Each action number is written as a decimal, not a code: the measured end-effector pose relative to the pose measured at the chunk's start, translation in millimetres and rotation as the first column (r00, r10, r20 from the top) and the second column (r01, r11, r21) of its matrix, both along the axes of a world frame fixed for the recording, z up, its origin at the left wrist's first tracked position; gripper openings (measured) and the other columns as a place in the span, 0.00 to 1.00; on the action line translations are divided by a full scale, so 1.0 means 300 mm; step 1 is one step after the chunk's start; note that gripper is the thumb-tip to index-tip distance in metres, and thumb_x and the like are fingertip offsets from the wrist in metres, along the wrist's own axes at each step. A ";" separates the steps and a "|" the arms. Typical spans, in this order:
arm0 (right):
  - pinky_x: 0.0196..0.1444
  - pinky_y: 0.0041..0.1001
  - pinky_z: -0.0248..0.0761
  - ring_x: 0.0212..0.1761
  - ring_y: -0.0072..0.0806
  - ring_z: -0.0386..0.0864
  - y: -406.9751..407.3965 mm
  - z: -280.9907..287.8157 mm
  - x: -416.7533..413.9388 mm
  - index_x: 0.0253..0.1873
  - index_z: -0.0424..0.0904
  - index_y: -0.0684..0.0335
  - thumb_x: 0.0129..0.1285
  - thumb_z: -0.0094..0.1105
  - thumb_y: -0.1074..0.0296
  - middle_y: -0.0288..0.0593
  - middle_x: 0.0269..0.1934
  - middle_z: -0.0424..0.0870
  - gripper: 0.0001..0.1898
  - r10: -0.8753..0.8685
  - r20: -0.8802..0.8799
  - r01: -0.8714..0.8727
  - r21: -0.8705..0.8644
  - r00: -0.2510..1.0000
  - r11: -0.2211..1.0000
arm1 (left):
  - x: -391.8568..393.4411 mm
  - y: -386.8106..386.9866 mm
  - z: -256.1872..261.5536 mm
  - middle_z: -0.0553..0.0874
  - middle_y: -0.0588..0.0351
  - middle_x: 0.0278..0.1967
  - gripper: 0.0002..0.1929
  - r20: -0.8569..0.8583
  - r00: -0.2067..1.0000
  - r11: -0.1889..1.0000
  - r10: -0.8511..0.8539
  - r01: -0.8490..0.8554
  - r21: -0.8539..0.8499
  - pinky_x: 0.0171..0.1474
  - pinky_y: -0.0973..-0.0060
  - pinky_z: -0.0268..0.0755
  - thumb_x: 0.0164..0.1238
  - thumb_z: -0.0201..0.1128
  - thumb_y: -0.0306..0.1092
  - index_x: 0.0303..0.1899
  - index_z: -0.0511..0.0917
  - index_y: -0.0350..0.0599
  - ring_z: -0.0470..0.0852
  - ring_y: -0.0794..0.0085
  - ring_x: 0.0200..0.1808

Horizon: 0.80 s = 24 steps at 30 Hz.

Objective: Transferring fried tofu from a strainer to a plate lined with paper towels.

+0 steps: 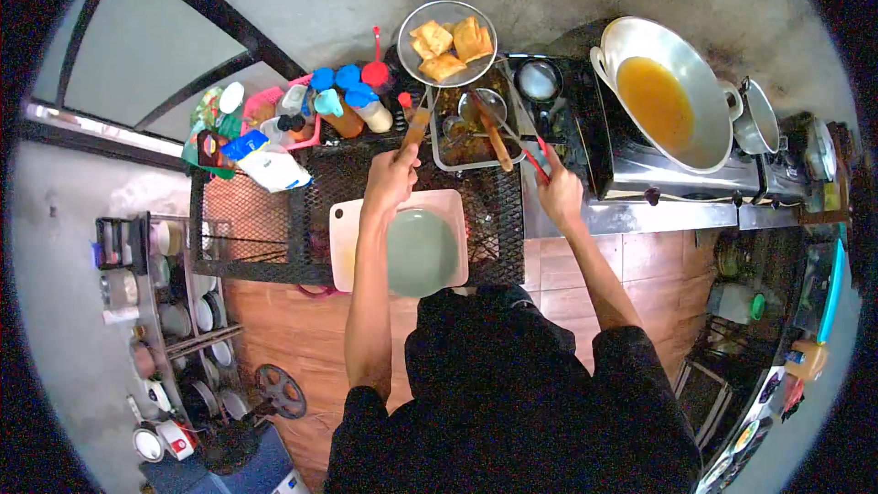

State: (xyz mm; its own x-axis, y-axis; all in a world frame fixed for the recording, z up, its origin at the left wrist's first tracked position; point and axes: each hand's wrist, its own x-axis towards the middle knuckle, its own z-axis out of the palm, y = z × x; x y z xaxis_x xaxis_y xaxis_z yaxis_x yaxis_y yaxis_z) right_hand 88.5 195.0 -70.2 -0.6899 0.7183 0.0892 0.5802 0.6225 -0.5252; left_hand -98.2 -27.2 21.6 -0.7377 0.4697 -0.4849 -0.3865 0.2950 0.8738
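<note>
My left hand (392,178) is closed around the wooden handle of a wire mesh strainer (454,49). Several golden fried folded pieces (442,67) lie in the strainer, above the back edge of the table. In my right hand (561,193) are red-handled metal tongs (535,159), their metal arms spread towards the upper left. Between my hands stands a clear rectangular container (473,166) with utensils in it, among them a wooden-handled one (499,144). Closer to me, a pale green round bowl (422,250) sits on a light cutting board (348,233).
A large wok of brown-yellow liquid (655,103) tilts in view on the gas stove (675,182) at right, beside a metal pot (756,116). Blue-lidded bottles (374,113), a pink basket (264,99) and a white packet (274,168) crowd the left of the black mesh table (274,271).
</note>
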 end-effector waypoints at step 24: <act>0.36 0.48 0.73 0.31 0.57 0.80 -0.027 -0.075 -0.193 0.56 0.73 0.68 0.54 0.62 0.51 0.60 0.26 0.81 0.29 -0.080 -0.024 0.077 -0.134 0.996 0.988 | -0.020 0.155 -0.274 0.74 0.61 0.15 0.20 -0.095 0.995 0.996 -0.035 0.027 -0.084 0.19 0.75 0.60 0.67 0.59 0.49 0.25 0.76 0.40 0.71 0.78 0.15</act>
